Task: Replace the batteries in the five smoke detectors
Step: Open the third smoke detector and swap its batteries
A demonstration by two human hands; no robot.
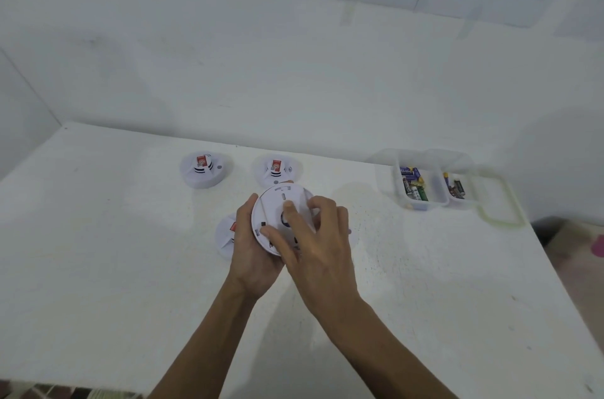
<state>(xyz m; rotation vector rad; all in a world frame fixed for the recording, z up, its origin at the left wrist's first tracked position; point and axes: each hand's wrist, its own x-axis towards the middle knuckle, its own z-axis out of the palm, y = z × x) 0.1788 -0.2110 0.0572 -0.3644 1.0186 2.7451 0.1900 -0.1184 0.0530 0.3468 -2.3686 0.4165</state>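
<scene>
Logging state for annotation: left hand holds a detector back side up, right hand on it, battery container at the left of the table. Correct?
One error: the battery container sits at the right of the table, not the left, as the head view shows. The rest stands: the left hand holds the detector back side up, with the right hand on it.

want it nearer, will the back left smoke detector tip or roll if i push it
The back left smoke detector probably slides, not rolls: it lies flat on its wide round base on the table. Tipping looks unlikely, as its raised centre is narrower than the base. It looks like moulded plastic, so likely stiff and light.
</scene>
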